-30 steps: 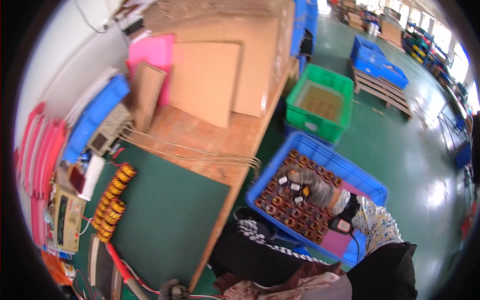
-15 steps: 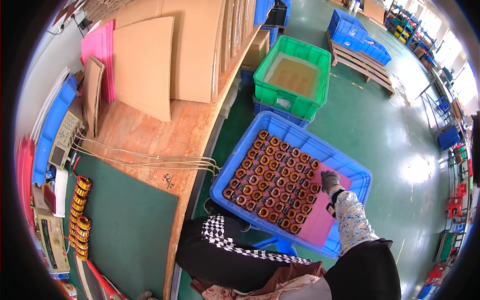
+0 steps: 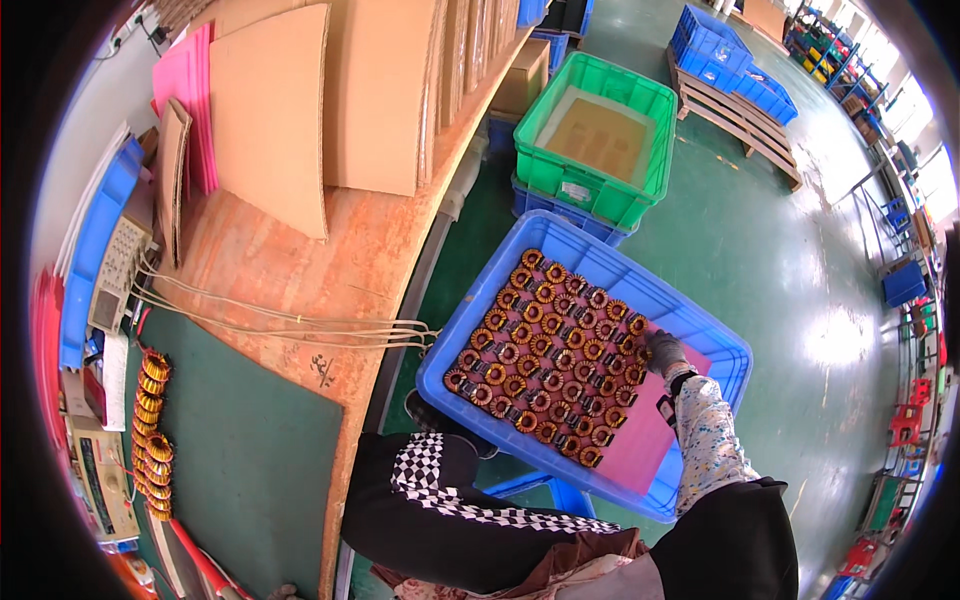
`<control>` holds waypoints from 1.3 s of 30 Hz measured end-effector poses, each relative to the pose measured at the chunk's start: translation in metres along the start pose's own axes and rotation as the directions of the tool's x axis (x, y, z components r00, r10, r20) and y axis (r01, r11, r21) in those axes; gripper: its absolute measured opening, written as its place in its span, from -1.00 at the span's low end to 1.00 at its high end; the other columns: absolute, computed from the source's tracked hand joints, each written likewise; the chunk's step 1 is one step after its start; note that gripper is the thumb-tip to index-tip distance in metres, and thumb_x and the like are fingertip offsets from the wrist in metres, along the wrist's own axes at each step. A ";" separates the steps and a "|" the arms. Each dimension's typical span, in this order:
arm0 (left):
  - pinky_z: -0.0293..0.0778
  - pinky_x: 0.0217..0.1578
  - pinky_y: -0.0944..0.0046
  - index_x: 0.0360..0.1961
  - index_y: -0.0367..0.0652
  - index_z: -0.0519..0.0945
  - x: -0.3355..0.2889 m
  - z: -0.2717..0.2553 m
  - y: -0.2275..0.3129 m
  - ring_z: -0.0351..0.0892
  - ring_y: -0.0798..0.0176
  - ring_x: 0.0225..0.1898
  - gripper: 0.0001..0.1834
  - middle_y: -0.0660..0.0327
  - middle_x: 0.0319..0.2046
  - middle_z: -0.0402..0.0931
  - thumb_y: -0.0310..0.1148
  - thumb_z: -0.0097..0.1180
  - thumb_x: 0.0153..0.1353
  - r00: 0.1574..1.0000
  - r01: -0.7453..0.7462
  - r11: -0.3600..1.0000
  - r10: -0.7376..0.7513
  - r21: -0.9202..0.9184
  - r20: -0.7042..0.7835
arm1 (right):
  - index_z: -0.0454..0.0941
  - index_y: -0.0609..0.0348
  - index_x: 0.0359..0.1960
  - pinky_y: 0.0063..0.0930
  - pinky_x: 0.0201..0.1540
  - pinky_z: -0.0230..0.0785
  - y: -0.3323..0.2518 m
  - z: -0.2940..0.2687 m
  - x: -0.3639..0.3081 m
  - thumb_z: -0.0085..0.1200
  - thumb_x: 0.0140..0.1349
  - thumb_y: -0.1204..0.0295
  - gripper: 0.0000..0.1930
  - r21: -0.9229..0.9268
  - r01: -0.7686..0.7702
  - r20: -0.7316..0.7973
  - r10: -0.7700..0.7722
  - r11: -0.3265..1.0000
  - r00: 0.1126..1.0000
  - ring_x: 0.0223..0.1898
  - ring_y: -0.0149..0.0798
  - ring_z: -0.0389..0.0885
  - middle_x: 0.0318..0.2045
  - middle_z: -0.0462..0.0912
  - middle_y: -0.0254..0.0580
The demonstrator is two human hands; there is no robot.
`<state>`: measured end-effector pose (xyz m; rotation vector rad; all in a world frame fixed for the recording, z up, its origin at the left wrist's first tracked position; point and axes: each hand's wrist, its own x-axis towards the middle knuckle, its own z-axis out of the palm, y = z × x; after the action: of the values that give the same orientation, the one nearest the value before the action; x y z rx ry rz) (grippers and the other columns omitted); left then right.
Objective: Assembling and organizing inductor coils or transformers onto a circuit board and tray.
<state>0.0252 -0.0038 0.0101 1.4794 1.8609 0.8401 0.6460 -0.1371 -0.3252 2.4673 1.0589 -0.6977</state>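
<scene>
A blue plastic crate (image 3: 480, 300) holds a pink sheet (image 3: 645, 450) covered with rows of copper-wound toroidal coils (image 3: 540, 345). My right hand (image 3: 664, 352), in a grey glove, reaches into the crate at the right end of the rows. Its fingers are bent down and closed on a coil at the row's edge; the fingertips are partly hidden. Only a bit of my gloved left hand (image 3: 285, 592) shows at the bottom edge, over the bench, and its fingers cannot be made out. More coils (image 3: 152, 430) stand in a line on the green bench mat (image 3: 240, 440).
A wooden bench (image 3: 370, 260) at left carries cardboard sheets (image 3: 270, 120), pink sheets (image 3: 200, 110) and instruments (image 3: 118, 275). Pale cables (image 3: 300, 325) run from there to the crate. Beyond it stands a green crate (image 3: 590, 185); farther off, a pallet (image 3: 740, 125) bears blue crates (image 3: 710, 50).
My right hand has shifted slightly left, from over the bare pink sheet to the end of the coil rows. The whole view has moved a little.
</scene>
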 end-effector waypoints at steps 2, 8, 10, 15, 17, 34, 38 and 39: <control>0.19 -0.60 0.47 -0.16 -0.31 0.53 0.000 -0.001 -0.004 0.28 0.44 -0.59 -0.67 0.31 -0.53 0.42 -0.22 0.01 0.25 0.999 -0.035 0.999 0.035 -0.006 0.007 | 0.33 0.04 0.04 -0.22 -0.02 0.38 0.002 -0.009 -0.003 0.29 -0.14 0.31 -0.37 0.060 -0.096 -0.043 0.098 0.994 0.994 -0.02 -0.01 0.46 -0.06 0.45 -0.05; 0.21 -0.60 0.47 -0.17 -0.32 0.53 -0.001 0.002 -0.001 0.29 0.43 -0.58 -0.64 0.28 -0.51 0.43 -0.20 0.00 0.24 0.998 -0.062 0.998 0.063 0.034 -0.021 | 0.36 0.12 -0.02 -0.23 -0.02 0.39 0.012 0.009 -0.001 0.32 -0.17 0.24 -0.38 0.302 -0.271 -0.208 0.341 0.914 0.917 -0.01 -0.02 0.47 -0.07 0.48 -0.04; 0.21 -0.60 0.47 -0.18 -0.33 0.53 -0.001 0.004 0.004 0.30 0.42 -0.58 -0.64 0.27 -0.50 0.44 -0.20 0.00 0.25 0.997 -0.070 0.996 0.071 0.048 -0.025 | 0.39 0.15 -0.07 -0.23 -0.04 0.40 0.013 0.020 -0.001 0.29 -0.13 0.25 -0.45 0.386 -0.302 -0.225 0.407 0.872 0.885 -0.02 -0.03 0.49 -0.09 0.51 -0.02; 0.24 -0.58 0.47 -0.18 -0.33 0.53 0.004 0.004 0.003 0.32 0.40 -0.56 -0.64 0.22 -0.44 0.47 -0.20 0.00 0.24 0.999 -0.033 0.997 0.032 0.064 0.024 | 0.53 0.11 -0.25 -0.29 -0.22 0.48 0.057 0.068 0.036 0.24 -0.07 0.25 -0.65 0.212 -0.179 0.189 0.139 0.961 0.972 -0.27 -0.06 0.62 -0.34 0.64 -0.06; 0.33 -0.55 0.41 -0.18 -0.35 0.53 0.001 0.004 0.009 0.38 0.34 -0.50 -0.65 0.17 -0.39 0.49 -0.22 0.00 0.25 0.979 -0.205 0.968 0.206 0.143 0.008 | 0.54 0.14 -0.22 -0.31 -0.22 0.46 0.040 0.068 0.036 0.15 -0.01 0.19 -0.63 0.348 -0.208 0.125 0.174 0.914 0.977 -0.24 -0.06 0.61 -0.31 0.63 -0.04; 0.48 -0.34 0.27 -0.20 -0.36 0.53 0.004 -0.006 -0.016 0.49 0.21 -0.37 -0.70 0.09 -0.29 0.52 -0.29 -0.04 0.26 0.826 -0.546 0.716 0.546 0.434 0.139 | 0.49 0.06 -0.40 -0.31 -0.47 0.45 0.002 0.151 -0.114 0.08 0.16 0.09 -0.71 0.956 -0.249 0.276 -0.191 0.152 0.942 -0.56 -0.26 0.52 -0.56 0.55 -0.26; 0.46 -0.35 0.27 -0.22 -0.35 0.51 -0.002 0.004 0.012 0.48 0.23 -0.37 -0.72 0.10 -0.25 0.50 -0.30 -0.06 0.28 0.995 -0.101 0.980 0.099 0.172 0.023 | 0.47 0.09 -0.41 -0.33 -0.49 0.42 -0.033 0.179 -0.153 0.05 0.22 0.22 -0.78 0.468 -0.803 0.724 -0.361 -0.369 0.588 -0.49 -0.28 0.49 -0.55 0.48 -0.23; 0.46 -0.35 0.27 -0.23 -0.36 0.50 -0.003 0.002 0.012 0.48 0.23 -0.37 -0.73 0.11 -0.24 0.50 -0.31 -0.07 0.29 0.991 -0.136 0.972 0.133 0.193 0.027 | 0.47 0.09 -0.41 -0.33 -0.49 0.42 -0.035 0.182 -0.156 0.05 0.22 0.22 -0.78 0.467 -0.803 0.723 -0.363 -0.371 0.588 -0.49 -0.28 0.49 -0.55 0.48 -0.23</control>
<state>0.0344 -0.0043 0.0179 1.7440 1.8927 0.7234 0.4729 -0.2941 -0.3883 2.2542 -1.4497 -2.9400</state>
